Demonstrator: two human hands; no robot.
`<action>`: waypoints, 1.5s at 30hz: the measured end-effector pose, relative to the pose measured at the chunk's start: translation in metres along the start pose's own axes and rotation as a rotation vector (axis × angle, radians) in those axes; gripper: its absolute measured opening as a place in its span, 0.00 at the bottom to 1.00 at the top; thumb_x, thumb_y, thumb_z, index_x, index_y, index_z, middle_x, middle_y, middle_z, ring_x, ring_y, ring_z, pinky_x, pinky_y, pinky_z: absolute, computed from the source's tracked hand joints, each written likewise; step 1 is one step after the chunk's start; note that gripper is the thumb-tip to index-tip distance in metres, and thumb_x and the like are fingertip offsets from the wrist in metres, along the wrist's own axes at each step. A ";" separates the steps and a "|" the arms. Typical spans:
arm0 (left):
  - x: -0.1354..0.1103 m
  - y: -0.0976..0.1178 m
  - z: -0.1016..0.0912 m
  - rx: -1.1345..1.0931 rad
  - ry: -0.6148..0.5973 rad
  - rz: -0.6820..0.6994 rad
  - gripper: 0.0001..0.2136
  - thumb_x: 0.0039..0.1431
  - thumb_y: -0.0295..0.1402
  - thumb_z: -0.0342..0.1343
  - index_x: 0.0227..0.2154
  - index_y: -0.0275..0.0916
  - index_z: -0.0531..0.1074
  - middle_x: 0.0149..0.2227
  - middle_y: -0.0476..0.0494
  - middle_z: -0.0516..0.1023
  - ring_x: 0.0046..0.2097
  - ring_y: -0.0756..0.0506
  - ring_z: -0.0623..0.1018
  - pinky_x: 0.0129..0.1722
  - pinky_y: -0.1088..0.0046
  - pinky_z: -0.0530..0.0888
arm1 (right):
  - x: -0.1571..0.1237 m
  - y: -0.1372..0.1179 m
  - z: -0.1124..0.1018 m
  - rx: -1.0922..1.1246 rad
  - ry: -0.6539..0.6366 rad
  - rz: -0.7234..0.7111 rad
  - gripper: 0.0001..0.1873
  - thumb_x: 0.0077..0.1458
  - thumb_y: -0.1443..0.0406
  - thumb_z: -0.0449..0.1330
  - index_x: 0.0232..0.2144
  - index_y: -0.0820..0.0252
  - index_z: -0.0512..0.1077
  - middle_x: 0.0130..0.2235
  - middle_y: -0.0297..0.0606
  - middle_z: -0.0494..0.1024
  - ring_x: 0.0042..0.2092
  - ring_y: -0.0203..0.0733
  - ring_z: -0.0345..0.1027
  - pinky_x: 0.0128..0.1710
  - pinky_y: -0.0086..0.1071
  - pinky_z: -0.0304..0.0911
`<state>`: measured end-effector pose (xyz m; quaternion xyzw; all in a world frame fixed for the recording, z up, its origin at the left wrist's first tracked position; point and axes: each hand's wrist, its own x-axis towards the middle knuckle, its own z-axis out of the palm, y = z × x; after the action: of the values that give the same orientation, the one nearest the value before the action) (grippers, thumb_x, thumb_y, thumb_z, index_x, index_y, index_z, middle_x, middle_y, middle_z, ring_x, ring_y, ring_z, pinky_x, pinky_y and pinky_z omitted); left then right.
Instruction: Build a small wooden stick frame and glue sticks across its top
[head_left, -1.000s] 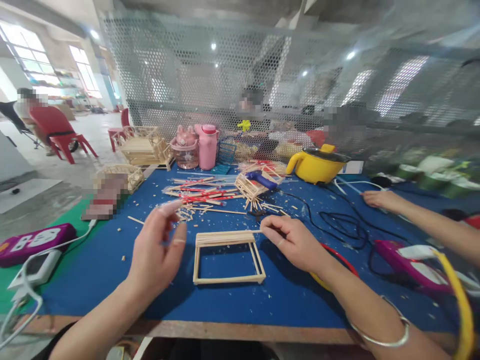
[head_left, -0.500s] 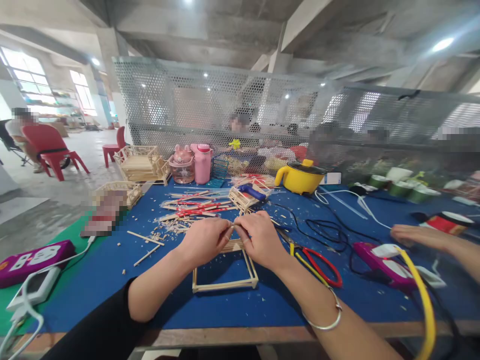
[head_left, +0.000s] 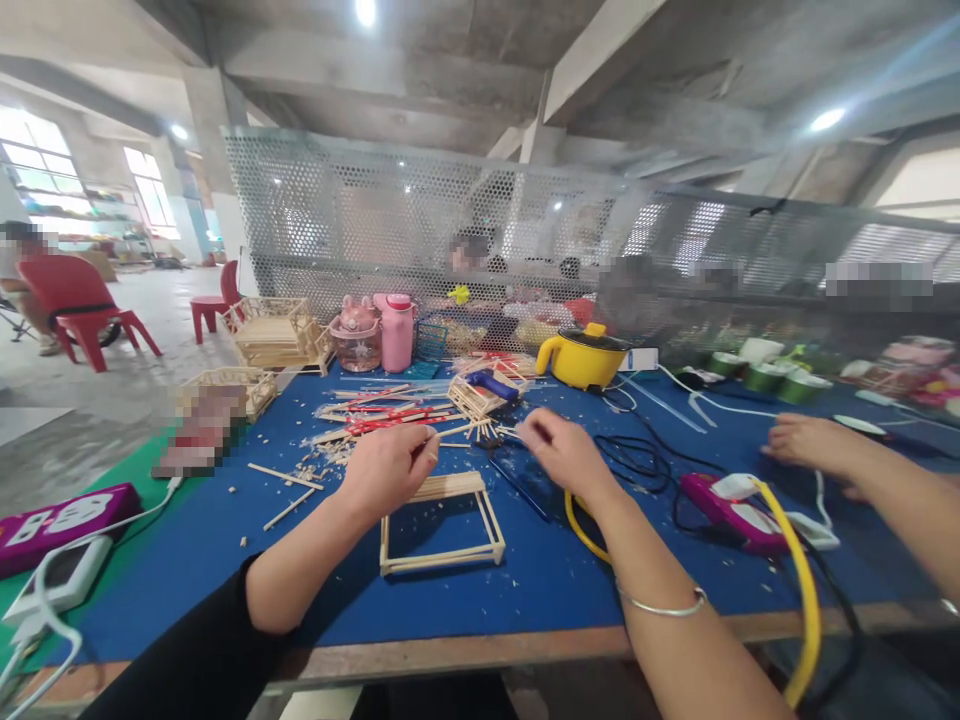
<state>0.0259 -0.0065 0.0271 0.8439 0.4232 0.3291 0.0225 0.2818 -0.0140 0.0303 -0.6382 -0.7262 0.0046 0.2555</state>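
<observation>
Left hand (head_left: 390, 465) pinches stick (head_left: 456, 431), picture centre; right hand (head_left: 562, 455) blurred, grip cannot be told. Wooden frame (head_left: 450, 487) sits lower centre.

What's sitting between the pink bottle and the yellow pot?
In the head view, a blue openwork basket stands beside the pink bottle, then a pile of sticks and red wrapping lies before the yellow pot.

left hand (head_left: 386, 465) pinching stick (head_left: 459, 431) | right hand (head_left: 564, 455) blurred | wooden frame (head_left: 450, 487) on mat (head_left: 420, 612)
</observation>
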 end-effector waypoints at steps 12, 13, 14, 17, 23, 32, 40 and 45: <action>-0.002 -0.004 0.000 -0.165 0.064 -0.060 0.16 0.62 0.37 0.44 0.22 0.38 0.68 0.20 0.51 0.67 0.25 0.51 0.66 0.27 0.77 0.58 | -0.008 -0.013 0.019 -0.164 -0.186 0.098 0.12 0.51 0.71 0.56 0.40 0.61 0.69 0.34 0.46 0.78 0.35 0.48 0.73 0.32 0.34 0.57; -0.002 -0.004 0.000 -0.176 0.067 -0.051 0.16 0.62 0.37 0.44 0.22 0.37 0.68 0.20 0.51 0.66 0.25 0.51 0.65 0.27 0.77 0.58 | -0.008 -0.014 0.017 -0.145 -0.159 0.097 0.14 0.54 0.71 0.53 0.44 0.61 0.67 0.35 0.46 0.78 0.35 0.47 0.73 0.33 0.34 0.58; -0.002 -0.004 0.000 -0.189 0.068 -0.040 0.16 0.62 0.37 0.44 0.22 0.37 0.68 0.20 0.52 0.66 0.24 0.52 0.65 0.26 0.77 0.58 | -0.007 -0.015 0.015 -0.128 -0.130 0.098 0.16 0.57 0.70 0.50 0.48 0.62 0.65 0.36 0.46 0.78 0.36 0.46 0.73 0.34 0.34 0.58; -0.003 -0.004 0.001 -0.241 0.077 -0.009 0.16 0.63 0.36 0.45 0.22 0.37 0.68 0.20 0.52 0.66 0.24 0.52 0.64 0.27 0.77 0.60 | -0.003 -0.013 0.009 0.035 0.091 0.108 0.21 0.61 0.61 0.49 0.54 0.62 0.58 0.34 0.41 0.75 0.36 0.43 0.70 0.35 0.33 0.60; -0.001 0.013 -0.004 -0.420 0.040 0.082 0.13 0.62 0.36 0.48 0.27 0.38 0.73 0.42 0.40 0.75 0.53 0.43 0.71 0.49 0.69 0.68 | -0.003 -0.018 0.002 0.905 0.235 0.055 0.18 0.55 0.49 0.56 0.37 0.56 0.66 0.17 0.23 0.58 0.17 0.32 0.50 0.17 0.27 0.50; -0.013 0.032 -0.012 -0.410 -0.052 0.203 0.12 0.62 0.33 0.47 0.30 0.38 0.75 0.34 0.41 0.75 0.45 0.45 0.74 0.42 0.71 0.71 | -0.020 -0.050 0.007 1.410 0.082 -0.083 0.18 0.52 0.49 0.60 0.37 0.54 0.66 0.18 0.22 0.54 0.15 0.27 0.43 0.13 0.24 0.42; -0.017 0.035 -0.015 -0.331 0.042 0.243 0.12 0.63 0.34 0.47 0.31 0.39 0.76 0.53 0.36 0.68 0.57 0.41 0.66 0.54 0.63 0.66 | -0.027 -0.051 0.003 1.379 0.053 -0.092 0.19 0.50 0.48 0.61 0.35 0.54 0.66 0.18 0.23 0.55 0.16 0.28 0.43 0.13 0.25 0.42; -0.015 0.044 -0.017 -0.507 -0.089 0.264 0.12 0.63 0.32 0.48 0.28 0.38 0.74 0.36 0.41 0.73 0.45 0.46 0.72 0.45 0.71 0.69 | -0.025 -0.064 0.008 1.381 0.022 -0.075 0.15 0.47 0.55 0.63 0.36 0.52 0.67 0.31 0.34 0.71 0.29 0.37 0.65 0.26 0.31 0.62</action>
<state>0.0410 -0.0494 0.0461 0.8726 0.2126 0.3870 0.2086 0.2205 -0.0466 0.0353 -0.3038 -0.5757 0.4508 0.6108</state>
